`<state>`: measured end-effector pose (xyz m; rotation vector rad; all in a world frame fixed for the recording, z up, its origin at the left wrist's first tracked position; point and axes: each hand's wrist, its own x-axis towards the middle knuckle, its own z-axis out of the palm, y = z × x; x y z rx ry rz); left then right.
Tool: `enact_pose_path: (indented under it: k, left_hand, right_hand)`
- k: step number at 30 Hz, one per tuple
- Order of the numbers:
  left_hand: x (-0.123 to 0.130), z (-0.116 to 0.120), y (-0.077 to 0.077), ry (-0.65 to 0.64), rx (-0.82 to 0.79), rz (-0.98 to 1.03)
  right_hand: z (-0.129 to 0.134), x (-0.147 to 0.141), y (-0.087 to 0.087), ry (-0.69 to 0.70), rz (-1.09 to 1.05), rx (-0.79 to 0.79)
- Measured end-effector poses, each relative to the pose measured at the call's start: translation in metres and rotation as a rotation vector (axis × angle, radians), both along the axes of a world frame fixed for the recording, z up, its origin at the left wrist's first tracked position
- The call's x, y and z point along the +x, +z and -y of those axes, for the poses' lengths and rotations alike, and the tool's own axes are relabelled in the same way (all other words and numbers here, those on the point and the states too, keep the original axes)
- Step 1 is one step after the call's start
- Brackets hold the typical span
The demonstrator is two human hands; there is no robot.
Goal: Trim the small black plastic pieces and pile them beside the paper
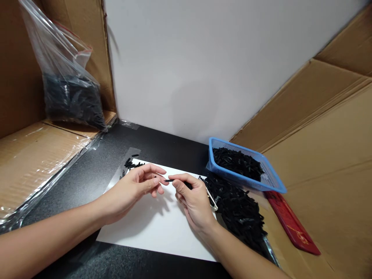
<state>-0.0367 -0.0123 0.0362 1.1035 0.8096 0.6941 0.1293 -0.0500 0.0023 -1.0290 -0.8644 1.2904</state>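
Note:
Over a white sheet (162, 228) my two hands are close together, fingertips nearly meeting. My right hand (193, 197) is closed, pinching a thin black strip (169, 180) whose tip points at my left fingers. More black material (188, 185) shows under its index finger. My left hand (142, 181) is loosely curled, thumb toward the fingers, with a tiny black piece (155, 177) at the thumb tip. A pale looped wire-like item (213, 201) lies beside my right hand, partly covered. Several small black pieces (130, 163) lie at the sheet's far left corner, partly behind my left hand.
At right a heap of black pieces (238, 213) lies below a blue basket (247, 145) filled with similar pieces. A red flat item (293, 223) rests beside them. A clear bag (72, 97) of black material stands on cardboard (43, 155) at left. A white wall (188, 58) rises behind.

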Motion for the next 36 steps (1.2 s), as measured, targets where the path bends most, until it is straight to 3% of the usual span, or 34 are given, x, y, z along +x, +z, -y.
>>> enact_pose_path:
  k: [7, 16, 36]
  left_hand:
    - [0.0014, 0.0015, 0.0003, -0.067, 0.047, -0.037]
    - [-0.0009, 0.0013, -0.0017, -0.092, 0.137, -0.103]
    - [-0.0035, -0.0044, 0.0043, -0.208, 0.327, -0.327]
  right_hand:
    - [-0.0004, 0.0002, -0.0002, -0.026, 0.044, 0.015]
    - [0.0013, 0.0020, -0.0011, -0.019, 0.275, 0.123]
    - [0.0039, 0.0009, 0.0063, 0.004, 0.412, 0.178]
